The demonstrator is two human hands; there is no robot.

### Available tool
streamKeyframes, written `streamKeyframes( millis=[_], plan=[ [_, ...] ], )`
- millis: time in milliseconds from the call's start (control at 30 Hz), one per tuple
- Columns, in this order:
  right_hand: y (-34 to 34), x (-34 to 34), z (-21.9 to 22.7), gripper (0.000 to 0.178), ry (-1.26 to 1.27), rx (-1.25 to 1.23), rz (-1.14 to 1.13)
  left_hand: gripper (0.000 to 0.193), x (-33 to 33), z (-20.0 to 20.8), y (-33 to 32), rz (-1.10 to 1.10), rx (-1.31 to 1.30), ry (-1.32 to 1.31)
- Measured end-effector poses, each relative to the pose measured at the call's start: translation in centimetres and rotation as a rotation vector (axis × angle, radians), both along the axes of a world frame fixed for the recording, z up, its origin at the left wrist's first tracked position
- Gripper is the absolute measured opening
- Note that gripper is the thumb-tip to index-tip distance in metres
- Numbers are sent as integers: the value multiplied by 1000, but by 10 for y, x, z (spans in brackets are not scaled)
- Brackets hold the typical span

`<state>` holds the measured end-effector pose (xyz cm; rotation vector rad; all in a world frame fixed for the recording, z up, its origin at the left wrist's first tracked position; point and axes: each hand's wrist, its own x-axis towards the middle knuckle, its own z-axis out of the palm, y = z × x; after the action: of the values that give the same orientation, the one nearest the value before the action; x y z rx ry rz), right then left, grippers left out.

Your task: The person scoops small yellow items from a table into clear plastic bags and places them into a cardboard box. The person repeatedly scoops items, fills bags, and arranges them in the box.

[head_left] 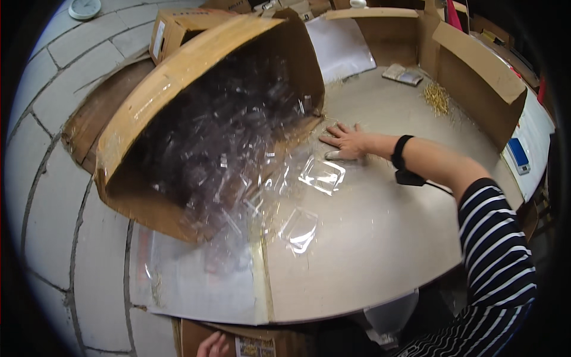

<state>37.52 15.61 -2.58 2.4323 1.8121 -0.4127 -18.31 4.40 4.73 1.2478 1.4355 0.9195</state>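
Note:
A big cardboard box (140, 98) lies tipped on its side on the left of the table, its mouth toward the middle. Many clear plastic blister shells (238, 143) fill it and spill out, partly smeared by motion. Just right of the box's mouth, my right hand (348, 143) lies palm down with fingers spread, a pale wrap on one finger. Two loose clear shells, a blister shell (323, 175) and another shell (299, 230), rest nearer me. At the lower edge, my left hand (213, 345) shows only curled fingers by a lower cardboard box (291, 344); what they hold is hidden.
Cardboard walls (476, 59) edge the table (380, 238) at the far right. Beside them lie a pile of small gold-coloured pieces (437, 98) and a small plastic packet (402, 75). A blue and white device (518, 156) sits at the right rim. Another carton (178, 30) stands behind the tipped box.

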Motion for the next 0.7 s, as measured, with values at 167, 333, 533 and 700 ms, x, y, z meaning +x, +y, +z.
streamKeyframes(
  millis=[167,333,533,700],
  plan=[
    [-103,-38,-4,66,1,61,37,21,54,2,21,-649,100,60],
    [-175,-96,-6,61,60,151,30,21,145,-2,37,-864,378,291],
    [-221,-96,8,50,385,361,-16,22,260,-15,60,-776,936,317],
    [-218,-55,21,47,555,636,-291,40,257,0,-45,-1082,906,708]
  ],
)
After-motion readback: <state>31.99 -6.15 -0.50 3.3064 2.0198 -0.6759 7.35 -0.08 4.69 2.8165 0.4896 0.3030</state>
